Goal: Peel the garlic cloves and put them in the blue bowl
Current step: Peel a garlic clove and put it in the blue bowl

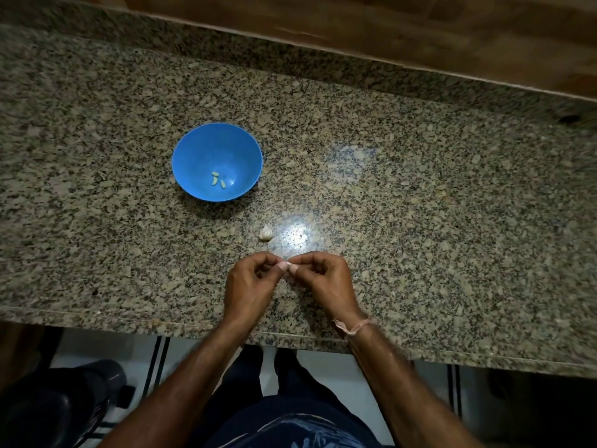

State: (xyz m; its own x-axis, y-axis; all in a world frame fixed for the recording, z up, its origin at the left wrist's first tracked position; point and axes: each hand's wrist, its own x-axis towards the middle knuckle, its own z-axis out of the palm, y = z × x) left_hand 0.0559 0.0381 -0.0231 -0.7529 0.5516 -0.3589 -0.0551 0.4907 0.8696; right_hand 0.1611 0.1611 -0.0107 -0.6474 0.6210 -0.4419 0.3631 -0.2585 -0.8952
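A blue bowl (217,147) stands on the granite counter, left of centre, with three peeled garlic cloves (217,179) lying in its bottom. A small garlic bulb (266,233) in its white skin sits on the counter between the bowl and my hands. Close to the front edge, my left hand (248,286) and my right hand (323,282) meet at the fingertips. Together they pinch a small pale garlic clove (284,265), which is mostly hidden by the fingers.
The speckled granite counter (420,189) runs wide to both sides, with a wooden surface (387,24) behind it. A bright light glare lies right of the bulb. Below the counter's front edge I see my legs and dark objects on a white floor.
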